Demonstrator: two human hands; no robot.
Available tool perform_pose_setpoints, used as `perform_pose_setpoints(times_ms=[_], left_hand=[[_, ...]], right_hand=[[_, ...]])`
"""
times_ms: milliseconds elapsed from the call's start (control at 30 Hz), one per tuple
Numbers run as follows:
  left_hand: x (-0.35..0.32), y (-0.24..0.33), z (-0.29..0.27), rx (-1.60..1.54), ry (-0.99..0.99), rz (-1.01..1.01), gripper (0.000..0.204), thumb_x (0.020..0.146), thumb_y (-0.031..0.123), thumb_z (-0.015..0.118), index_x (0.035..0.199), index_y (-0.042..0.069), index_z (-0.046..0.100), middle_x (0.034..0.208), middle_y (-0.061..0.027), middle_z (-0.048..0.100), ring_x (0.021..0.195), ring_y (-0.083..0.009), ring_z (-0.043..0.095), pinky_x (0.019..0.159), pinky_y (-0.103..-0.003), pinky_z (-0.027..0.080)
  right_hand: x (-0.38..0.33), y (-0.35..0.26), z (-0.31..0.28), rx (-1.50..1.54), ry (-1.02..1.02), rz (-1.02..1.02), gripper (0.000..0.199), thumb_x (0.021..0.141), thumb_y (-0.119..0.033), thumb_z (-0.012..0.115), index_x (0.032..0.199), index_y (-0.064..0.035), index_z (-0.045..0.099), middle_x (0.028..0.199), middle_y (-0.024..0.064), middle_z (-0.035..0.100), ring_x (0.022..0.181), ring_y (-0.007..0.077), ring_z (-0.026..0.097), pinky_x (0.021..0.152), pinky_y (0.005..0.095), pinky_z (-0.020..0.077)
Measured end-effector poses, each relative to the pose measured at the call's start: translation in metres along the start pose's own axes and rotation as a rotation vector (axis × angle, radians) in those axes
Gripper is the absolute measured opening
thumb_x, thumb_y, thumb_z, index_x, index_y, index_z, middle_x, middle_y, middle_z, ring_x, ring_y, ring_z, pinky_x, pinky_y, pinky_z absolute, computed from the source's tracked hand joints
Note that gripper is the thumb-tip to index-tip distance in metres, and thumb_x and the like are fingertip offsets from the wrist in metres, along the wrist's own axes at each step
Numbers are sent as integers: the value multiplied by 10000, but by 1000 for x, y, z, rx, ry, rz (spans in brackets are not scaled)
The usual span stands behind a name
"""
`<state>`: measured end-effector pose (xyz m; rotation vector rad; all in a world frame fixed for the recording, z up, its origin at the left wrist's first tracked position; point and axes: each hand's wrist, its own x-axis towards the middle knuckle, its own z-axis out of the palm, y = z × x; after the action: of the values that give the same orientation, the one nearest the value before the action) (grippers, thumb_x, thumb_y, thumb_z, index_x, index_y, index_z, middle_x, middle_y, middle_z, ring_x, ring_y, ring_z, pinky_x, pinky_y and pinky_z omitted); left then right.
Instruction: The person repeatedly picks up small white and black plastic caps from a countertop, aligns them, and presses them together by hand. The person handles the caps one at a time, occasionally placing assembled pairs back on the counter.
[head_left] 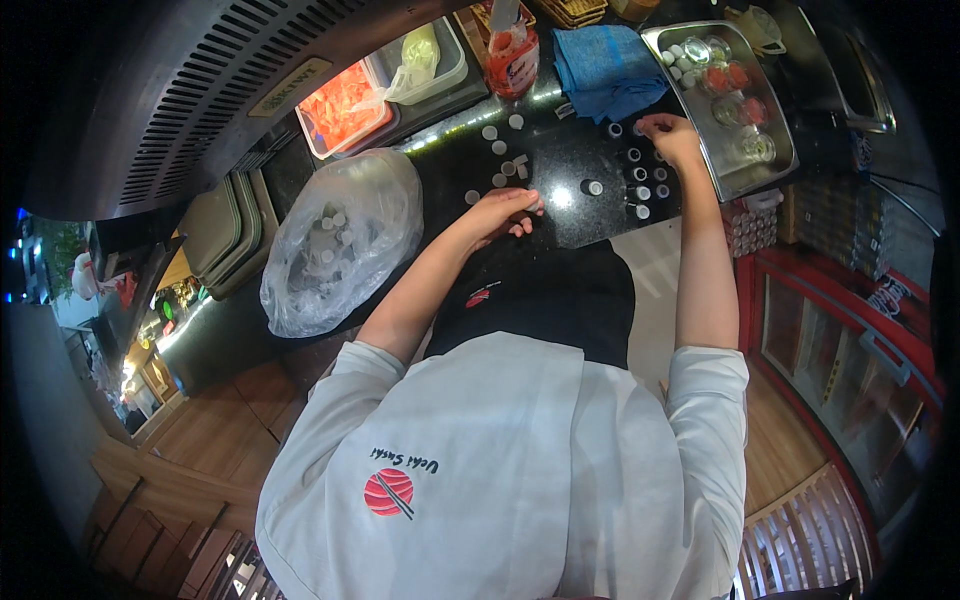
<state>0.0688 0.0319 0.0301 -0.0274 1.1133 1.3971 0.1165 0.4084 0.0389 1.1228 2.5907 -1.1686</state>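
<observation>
My left hand (508,213) is closed in a pinch at the near edge of the black counter (560,150), with a small white cap (538,205) between thumb and fingers. Several similar white caps (498,147) lie loose beyond it. My right hand (672,136) reaches to the far right, its fingertips pinched together beside the metal tray; what they hold is too small to tell. Just below and left of it stand several small dark containers with pale rims (634,155). One more small container (595,187) stands apart, between my two hands.
A clear plastic bag (345,240) with white caps inside lies at the left. Along the back are a tub of orange-pink slices (345,105), a clear tub (450,62), a red-labelled bag (512,62) and a folded blue cloth (608,72). The metal tray (775,165) holds lidded cups.
</observation>
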Motion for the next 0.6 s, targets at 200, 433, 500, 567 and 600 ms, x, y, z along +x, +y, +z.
perform_pose_setpoints(times_ms=[200, 433, 500, 567, 600], left_hand=[[2, -8, -6, -94, 19, 4, 347, 1020, 308, 663, 1237, 37, 665, 1049, -40, 697, 790, -103, 673, 719, -233, 551], [-2, -5, -1, -137, 57, 3, 336, 1004, 222, 693, 1281, 37, 656, 1067, -45, 708, 862, -111, 697, 814, -249, 579], [-2, -7, -1, -175, 34, 24, 344, 997, 225, 704, 1277, 31, 657, 1064, -47, 709, 868, -113, 697, 815, -250, 577], [-1, -10, -3, -70, 42, 42, 354, 992, 231, 712, 1273, 23, 658, 1064, -50, 710, 872, -114, 695, 815, -252, 576], [-2, -10, -2, 52, 59, 46, 359, 990, 235, 715, 1270, 18, 658, 1066, -52, 710, 874, -115, 694, 815, -254, 576]], right_hand=[[3, 1, -5, 62, -92, 100, 300, 795, -337, 891, 950, -93, 815, 738, 58, 702, 570, 160, 600, 569, 345, 497], [5, 0, -2, -18, -71, 112, 339, 781, -382, 900, 935, -94, 808, 723, 62, 700, 560, 168, 595, 585, 344, 485], [6, -3, -2, -20, -84, 156, 339, 781, -384, 899, 943, -101, 806, 724, 62, 699, 570, 165, 594, 593, 348, 487], [4, -7, -4, -50, -81, 160, 360, 778, -402, 896, 967, -109, 806, 736, 71, 714, 600, 187, 630, 616, 359, 502], [1, -8, -5, -66, -79, 163, 371, 777, -411, 894, 979, -112, 806, 742, 75, 722, 615, 198, 648, 627, 365, 510]])
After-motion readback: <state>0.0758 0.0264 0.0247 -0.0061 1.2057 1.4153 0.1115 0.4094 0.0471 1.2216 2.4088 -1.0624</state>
